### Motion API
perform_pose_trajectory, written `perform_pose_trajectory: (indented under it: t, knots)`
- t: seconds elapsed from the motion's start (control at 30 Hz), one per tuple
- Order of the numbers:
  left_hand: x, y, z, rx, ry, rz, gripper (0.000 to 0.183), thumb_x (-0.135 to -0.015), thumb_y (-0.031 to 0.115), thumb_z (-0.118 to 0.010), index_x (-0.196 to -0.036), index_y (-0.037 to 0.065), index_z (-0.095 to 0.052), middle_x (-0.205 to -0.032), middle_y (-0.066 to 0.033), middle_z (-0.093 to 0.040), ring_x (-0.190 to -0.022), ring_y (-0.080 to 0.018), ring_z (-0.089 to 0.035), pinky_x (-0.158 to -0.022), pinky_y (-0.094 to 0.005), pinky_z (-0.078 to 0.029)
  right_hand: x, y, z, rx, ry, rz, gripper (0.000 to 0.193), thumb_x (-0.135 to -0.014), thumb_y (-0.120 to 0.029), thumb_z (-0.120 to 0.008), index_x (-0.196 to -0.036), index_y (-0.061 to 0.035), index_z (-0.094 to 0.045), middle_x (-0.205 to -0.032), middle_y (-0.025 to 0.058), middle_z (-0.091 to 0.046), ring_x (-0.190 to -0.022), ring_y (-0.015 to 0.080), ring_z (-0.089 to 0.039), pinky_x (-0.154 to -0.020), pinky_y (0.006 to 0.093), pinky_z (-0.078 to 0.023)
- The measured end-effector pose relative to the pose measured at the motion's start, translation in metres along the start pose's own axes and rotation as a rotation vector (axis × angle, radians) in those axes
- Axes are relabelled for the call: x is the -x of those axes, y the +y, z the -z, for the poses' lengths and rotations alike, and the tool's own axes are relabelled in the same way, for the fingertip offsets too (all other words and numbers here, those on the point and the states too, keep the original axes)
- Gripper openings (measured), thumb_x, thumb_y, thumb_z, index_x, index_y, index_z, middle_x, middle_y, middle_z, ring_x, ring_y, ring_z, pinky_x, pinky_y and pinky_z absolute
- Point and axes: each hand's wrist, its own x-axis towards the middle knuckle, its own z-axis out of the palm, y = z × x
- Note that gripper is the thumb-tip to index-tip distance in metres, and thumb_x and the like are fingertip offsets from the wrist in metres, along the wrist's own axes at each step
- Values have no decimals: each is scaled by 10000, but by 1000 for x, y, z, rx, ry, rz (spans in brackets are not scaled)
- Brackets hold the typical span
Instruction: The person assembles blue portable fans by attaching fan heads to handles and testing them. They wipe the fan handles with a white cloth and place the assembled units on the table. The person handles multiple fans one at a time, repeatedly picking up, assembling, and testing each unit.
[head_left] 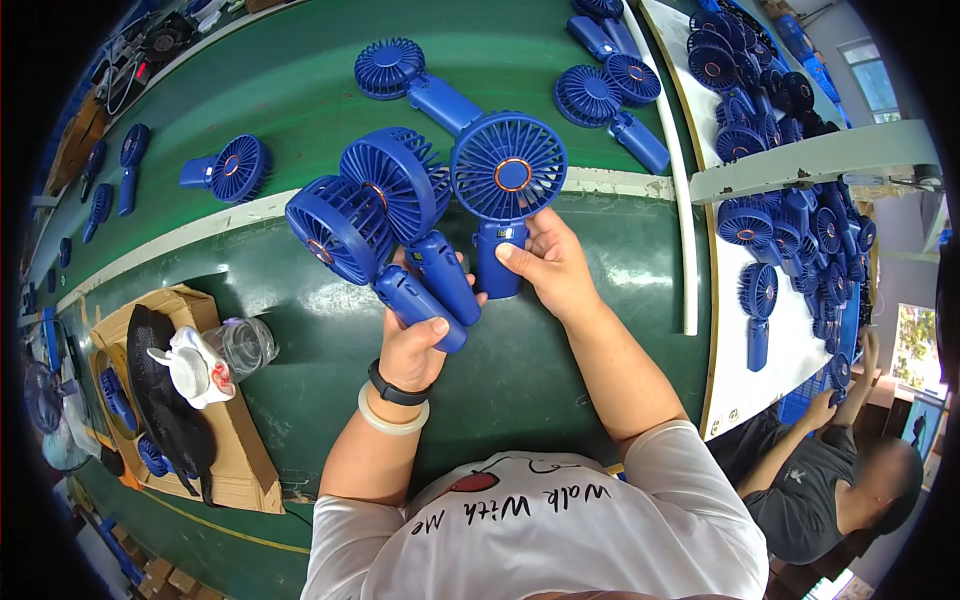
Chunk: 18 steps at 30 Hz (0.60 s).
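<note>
My left hand (412, 345) grips two blue handheld fans by their handles, one fan (345, 232) leaning left and the other fan (398, 190) just right of it. My right hand (548, 262) holds a third blue fan (507, 168) upright by its handle, thumb on the front panel. All three fan heads face the camera above the green conveyor belt (300, 90). A black band and a pale bangle sit on my left wrist.
More blue fans lie on the belt, one fan (228, 168) at left, one fan (405, 82) above and one fan (605, 105) at right. A white table (790, 350) holds a heap of fans. A cardboard box (235, 450) and clear bottle (240, 345) sit at left. Another person (820, 480) works at lower right.
</note>
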Motion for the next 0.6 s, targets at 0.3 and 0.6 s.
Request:
perform_pose_trajectory:
  t: [0.3, 0.6]
  knots:
    - [0, -2, 2, -61, -19, 8, 810, -652, 94, -699, -1345, 102, -281, -1267, -130, -418, -1105, -268, -501, -898, -500, -455, -1, 0, 0, -37, 10, 13, 466, -824, 13, -569, -1261, 13, -405, -1193, 103, -510, -1073, 156, -524, -927, 307, -421]
    - [2, -4, -5, -403, -69, -60, 653, -649, 18, -733, -1222, 14, -420, -1052, -91, -569, -956, -201, -577, -855, -324, -459, 5, 15, -19, -216, -122, 131, 639, -786, -112, -667, -1324, -5, -340, -1280, 123, -438, -1194, 204, -429, -1011, 339, -332]
